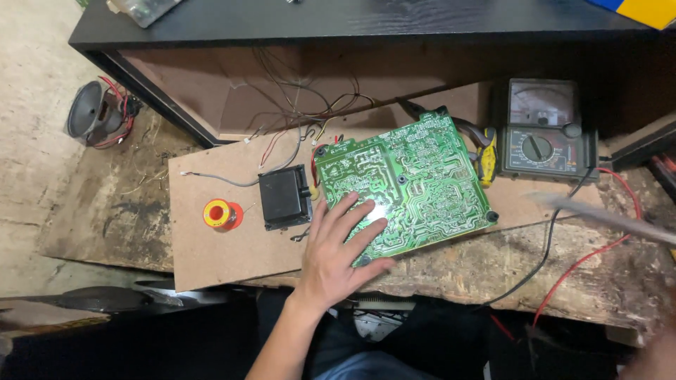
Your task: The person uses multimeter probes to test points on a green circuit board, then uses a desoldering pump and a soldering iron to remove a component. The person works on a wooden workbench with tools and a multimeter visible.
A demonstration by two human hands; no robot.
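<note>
My left hand [339, 252] lies flat, fingers spread, on the near left corner of a green circuit board [422, 169]. The board lies solder side up on a brown hardboard sheet [218, 253]. A black box-shaped transformer [284, 198] sits just left of the board, wired to it. At the lower right corner only a blurred bit of my right hand [653, 360] shows. A blurred pale rod-like tool [605, 214] hovers right of the board; I cannot see what holds it.
An analog multimeter [544, 131] stands behind the board on the right, its red and black leads [579, 262] trailing over the rough wooden bench. A yellow-orange solder spool [220, 214], yellow-handled pliers [486, 159], a loose speaker [90, 112] and a black shelf [352, 21] surround the work.
</note>
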